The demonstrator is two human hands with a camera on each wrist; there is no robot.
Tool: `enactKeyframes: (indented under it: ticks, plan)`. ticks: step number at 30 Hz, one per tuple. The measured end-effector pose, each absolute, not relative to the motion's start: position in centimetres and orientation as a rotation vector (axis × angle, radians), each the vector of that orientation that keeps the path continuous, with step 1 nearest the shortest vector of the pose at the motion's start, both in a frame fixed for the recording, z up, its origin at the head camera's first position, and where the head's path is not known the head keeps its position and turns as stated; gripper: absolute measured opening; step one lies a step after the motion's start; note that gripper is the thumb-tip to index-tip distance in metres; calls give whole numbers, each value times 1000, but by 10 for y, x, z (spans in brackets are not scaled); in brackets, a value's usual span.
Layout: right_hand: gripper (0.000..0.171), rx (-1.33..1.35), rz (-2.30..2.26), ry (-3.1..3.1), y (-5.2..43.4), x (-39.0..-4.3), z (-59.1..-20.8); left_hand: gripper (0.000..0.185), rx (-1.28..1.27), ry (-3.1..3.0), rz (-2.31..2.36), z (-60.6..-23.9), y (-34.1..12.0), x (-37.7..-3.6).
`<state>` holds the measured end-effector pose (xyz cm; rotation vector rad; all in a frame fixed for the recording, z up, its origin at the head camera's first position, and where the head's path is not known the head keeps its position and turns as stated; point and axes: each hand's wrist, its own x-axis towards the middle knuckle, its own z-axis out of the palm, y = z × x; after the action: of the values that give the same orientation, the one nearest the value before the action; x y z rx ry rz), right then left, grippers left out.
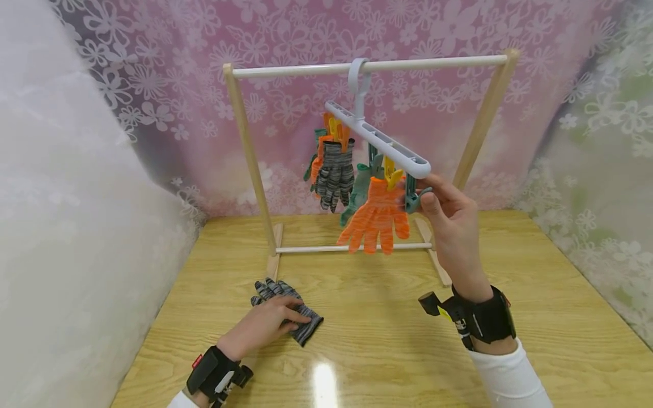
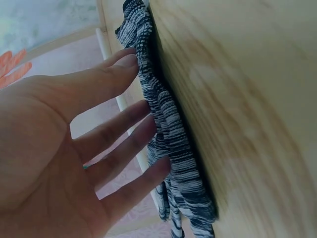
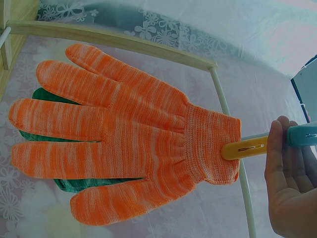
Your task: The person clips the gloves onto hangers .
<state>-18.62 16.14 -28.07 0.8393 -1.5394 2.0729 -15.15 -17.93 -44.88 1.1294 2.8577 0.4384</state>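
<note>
A grey striped glove (image 1: 308, 327) (image 2: 168, 134) lies flat on the wooden table (image 1: 388, 340). My left hand (image 1: 278, 320) (image 2: 59, 148) rests on it with straight fingers. A pale clip hanger (image 1: 380, 141) hangs tilted from the white rod (image 1: 433, 62) of a wooden rack. My right hand (image 1: 428, 198) (image 3: 290, 183) pinches a teal clip (image 1: 412, 199) (image 3: 303, 135) at the hanger's near end. Right beside that clip, a yellow clip (image 1: 391, 173) (image 3: 245, 148) holds an orange glove (image 1: 376, 218) (image 3: 119, 134) by its cuff. A green glove (image 1: 359, 192) (image 3: 94, 183) hangs behind it.
Further along the hanger hang another grey striped glove (image 1: 336, 173) and an orange one (image 1: 317, 164). The rack's wooden posts (image 1: 250, 158) and low crossbar (image 1: 316, 248) stand at the back of the table. Flowered curtains (image 1: 153, 85) close in the back and both sides.
</note>
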Motion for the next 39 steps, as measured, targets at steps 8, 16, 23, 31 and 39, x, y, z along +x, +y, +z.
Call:
enactKeyframes:
  ticks: [8, 16, 23, 31, 39]
  plan:
    - [45, 832, 2062, -1559, 159, -186, -279, 29, 1163, 2860, 472, -449, -174, -157]
    - [43, 806, 2074, -1554, 159, -186, -280, 41, 1197, 2868, 416, -449, -166, -164]
    - [49, 795, 2066, -1570, 157, -186, -281, 42, 1229, 2853, 375, -452, -152, -171]
    - [45, 792, 2056, -1592, 158, -186, -283, 40, 1237, 2837, 324, -452, -129, -177]
    - [44, 782, 2057, -1603, 157, -184, -284, 42, 1179, 2799, 277, -445, -107, -180]
